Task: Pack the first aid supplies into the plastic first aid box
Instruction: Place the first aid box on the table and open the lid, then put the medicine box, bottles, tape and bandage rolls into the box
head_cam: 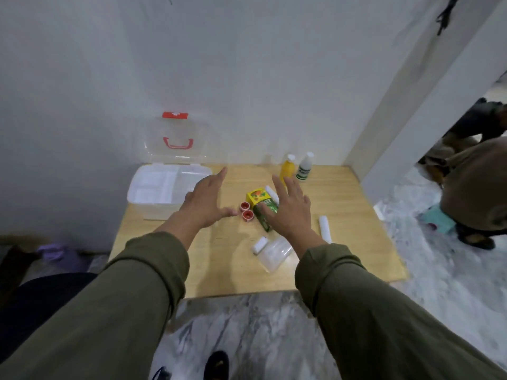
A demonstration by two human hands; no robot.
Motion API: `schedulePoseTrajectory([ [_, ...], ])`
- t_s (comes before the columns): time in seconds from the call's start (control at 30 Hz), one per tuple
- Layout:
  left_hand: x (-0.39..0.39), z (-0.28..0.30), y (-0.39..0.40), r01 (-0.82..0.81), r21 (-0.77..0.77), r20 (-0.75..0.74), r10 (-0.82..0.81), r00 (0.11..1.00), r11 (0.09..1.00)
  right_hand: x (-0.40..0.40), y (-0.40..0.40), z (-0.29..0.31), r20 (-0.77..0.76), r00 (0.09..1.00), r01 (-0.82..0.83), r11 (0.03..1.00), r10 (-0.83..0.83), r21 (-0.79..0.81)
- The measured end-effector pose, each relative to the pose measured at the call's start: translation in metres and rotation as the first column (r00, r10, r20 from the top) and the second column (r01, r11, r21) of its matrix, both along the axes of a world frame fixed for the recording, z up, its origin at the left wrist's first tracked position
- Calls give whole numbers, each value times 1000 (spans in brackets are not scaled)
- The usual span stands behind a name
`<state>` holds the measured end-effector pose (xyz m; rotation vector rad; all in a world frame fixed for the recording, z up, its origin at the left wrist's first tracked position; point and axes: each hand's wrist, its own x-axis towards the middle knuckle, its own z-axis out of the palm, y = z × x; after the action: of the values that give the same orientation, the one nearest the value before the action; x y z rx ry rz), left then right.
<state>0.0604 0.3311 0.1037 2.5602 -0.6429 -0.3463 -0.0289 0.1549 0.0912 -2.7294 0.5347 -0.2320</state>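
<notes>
The clear plastic first aid box (pixel 153 200) stands open at the board's back left, its lid (pixel 175 141) with a red handle leaning on the wall. My left hand (pixel 204 200) hovers flat with spread fingers between the box and two small red-capped pots (pixel 246 211). My right hand (pixel 290 207) is spread over a green and yellow carton (pixel 259 205), holding nothing. A yellow bottle (pixel 288 167) and a white bottle (pixel 304 168) stand at the back. A white roll (pixel 324 229), a small white roll (pixel 259 245) and a clear packet (pixel 274 255) lie nearer me.
Everything rests on a low wooden board (pixel 225 270) on a marble floor, with white walls behind and to the left. Another person (pixel 477 185) crouches past the wall corner at the right. My shoe (pixel 216 364) is below the board's near edge.
</notes>
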Motion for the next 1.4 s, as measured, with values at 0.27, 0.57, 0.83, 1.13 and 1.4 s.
schedulePoseTrajectory([
  [0.27, 32, -23, -53, 187, 134, -35, -184, 982, 973, -19, -25, -41, -85, 984, 163, 983, -156, 80],
  [0.57, 70, -70, -90, 339, 256, -87, -328, 941, 905, -14, -24, -100, -131, 962, 257, 958, -240, 131],
  [0.83, 89, -95, -103, 366, 272, -167, -331, 929, 890, 5, -25, -120, -70, 972, 231, 971, -227, 64],
  [1.13, 90, -102, -110, 336, 219, -158, -306, 939, 916, 14, -33, -119, -13, 977, 213, 977, -213, 25],
  [1.4, 84, -61, -104, 224, 112, -62, -218, 974, 968, 28, -51, -72, 28, 992, 121, 991, -123, 63],
])
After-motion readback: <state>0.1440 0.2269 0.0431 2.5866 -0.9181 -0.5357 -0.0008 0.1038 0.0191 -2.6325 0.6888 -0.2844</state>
